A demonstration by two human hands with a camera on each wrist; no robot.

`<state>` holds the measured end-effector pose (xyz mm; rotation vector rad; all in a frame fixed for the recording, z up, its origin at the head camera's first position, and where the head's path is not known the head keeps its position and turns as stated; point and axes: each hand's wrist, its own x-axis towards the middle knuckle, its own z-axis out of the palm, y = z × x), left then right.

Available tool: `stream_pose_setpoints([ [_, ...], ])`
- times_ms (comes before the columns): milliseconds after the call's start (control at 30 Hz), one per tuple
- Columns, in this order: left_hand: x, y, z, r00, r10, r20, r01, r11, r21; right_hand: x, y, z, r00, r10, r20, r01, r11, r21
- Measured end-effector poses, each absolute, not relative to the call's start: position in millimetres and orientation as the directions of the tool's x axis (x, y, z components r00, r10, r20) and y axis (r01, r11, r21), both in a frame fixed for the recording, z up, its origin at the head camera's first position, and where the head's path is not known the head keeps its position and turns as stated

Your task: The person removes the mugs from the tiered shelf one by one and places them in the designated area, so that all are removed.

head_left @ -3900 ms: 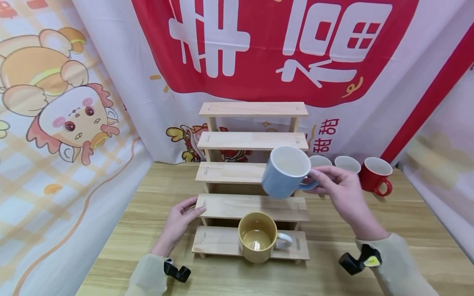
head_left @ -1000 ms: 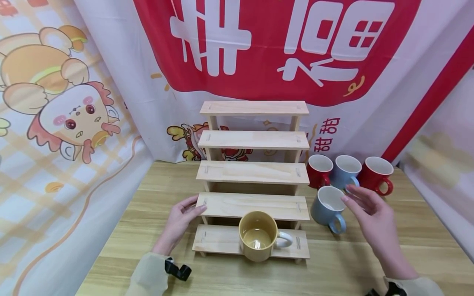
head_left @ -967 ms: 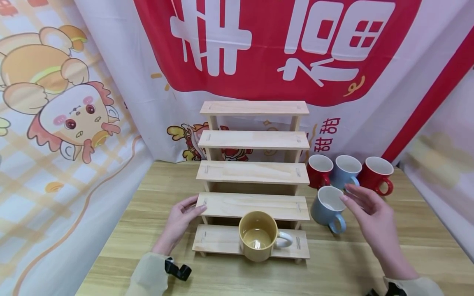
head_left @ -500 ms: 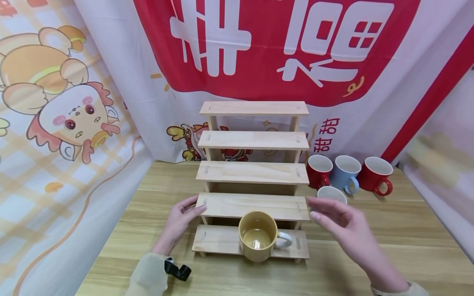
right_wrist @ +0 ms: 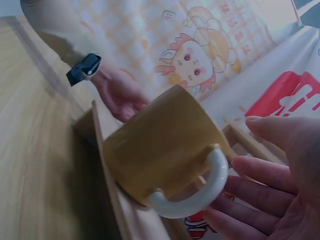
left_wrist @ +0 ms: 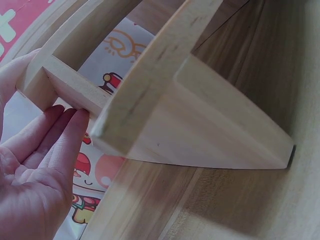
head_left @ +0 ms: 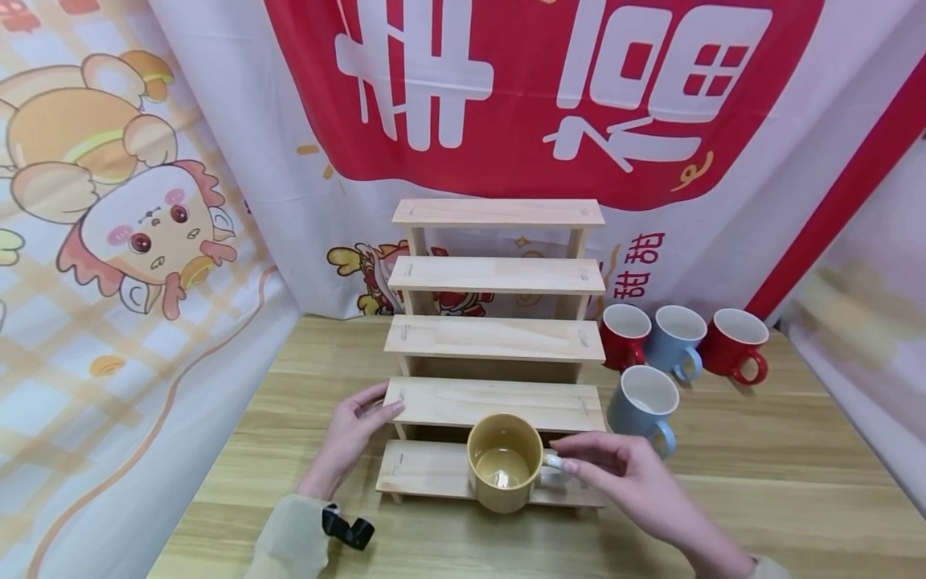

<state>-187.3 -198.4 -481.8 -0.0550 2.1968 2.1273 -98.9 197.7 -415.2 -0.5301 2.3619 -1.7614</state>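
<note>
A yellow mug [head_left: 504, 497] with a white handle stands upright on the lowest step of a stepped wooden display rack [head_left: 493, 338]. At its handle is my right hand [head_left: 629, 481]. In the right wrist view, the fingers [right_wrist: 260, 200] lie beside the white handle [right_wrist: 197, 197], with the thumb apart from it. My left hand [head_left: 350, 430] grips the left end of the second-lowest shelf, thumb on top. The left wrist view has its fingers [left_wrist: 55, 145] under that shelf, against the wooden upright. A light blue mug [head_left: 640, 410] stands on the table just right of the rack.
Behind the light blue mug stand a red mug [head_left: 624, 342], another light blue mug [head_left: 673, 342] and a second red mug [head_left: 731, 346]. Printed cloth [head_left: 550, 96] hangs at the back and sides of the wooden table [head_left: 289, 386].
My right hand held the light blue mug over the rack; that mug now stands on the table at right. The hand has come left to the yellow mug's handle. My left hand stays put.
</note>
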Motion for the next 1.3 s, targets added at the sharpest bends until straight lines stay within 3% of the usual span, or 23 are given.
stream_pose_setpoints([
  [333, -187, -199, -484, -0.997, 0.035, -0.070, -0.069, 0.026, 0.997, -104, 190, -434, -0.915, -0.392, 0.096, -0.195, 0.222, -0.955],
  [700, -187, -198, -483, -0.997, 0.028, -0.073, -0.072, 0.028, 0.997, -105, 184, -447, -0.929, -0.365, 0.063, -0.111, 0.112, -0.987],
  [1033, -187, -198, -481, -0.996, 0.029, -0.085, -0.085, 0.017, 0.996, -105, 185, -450, -0.944, -0.326, 0.054, -0.111, 0.160, -0.981],
  [1300, -187, -198, -483, -0.996, 0.021, -0.091, -0.090, 0.024, 0.996, -105, 190, -452, -0.926, -0.375, 0.048, -0.078, 0.065, -0.995],
])
